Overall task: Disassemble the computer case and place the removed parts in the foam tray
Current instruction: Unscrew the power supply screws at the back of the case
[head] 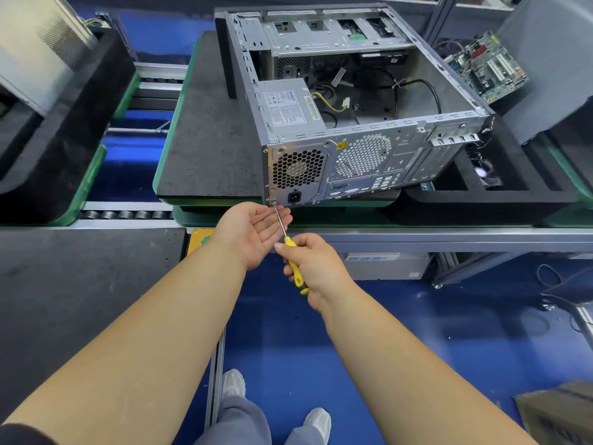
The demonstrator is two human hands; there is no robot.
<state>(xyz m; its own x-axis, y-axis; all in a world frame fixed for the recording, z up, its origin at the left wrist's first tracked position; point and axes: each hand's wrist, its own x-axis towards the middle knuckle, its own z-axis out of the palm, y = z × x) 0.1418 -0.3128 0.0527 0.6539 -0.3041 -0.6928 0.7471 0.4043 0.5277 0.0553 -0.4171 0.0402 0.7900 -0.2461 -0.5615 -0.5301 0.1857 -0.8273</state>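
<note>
An open grey computer case [401, 149] lies on its side on a dark foam pad [205, 149], its rear panel facing me. The power supply [288, 104] sits inside at the near left corner. My right hand [316, 268] grips a yellow-handled screwdriver [293, 261]; its tip meets a screw [273, 202] at the lower left corner of the rear panel. My left hand [253, 232] is cupped palm up just under the shaft, fingers relaxed, holding nothing. A black foam tray [513, 187] lies to the right of the case with a small fan [484, 175] in one pocket.
A green motherboard [487, 69] leans at the back right. Another black foam block [64, 123] with a grey case stands at left. A roller conveyor [125, 215] runs along the front edge. A cardboard box [558, 412] sits on the blue floor at lower right.
</note>
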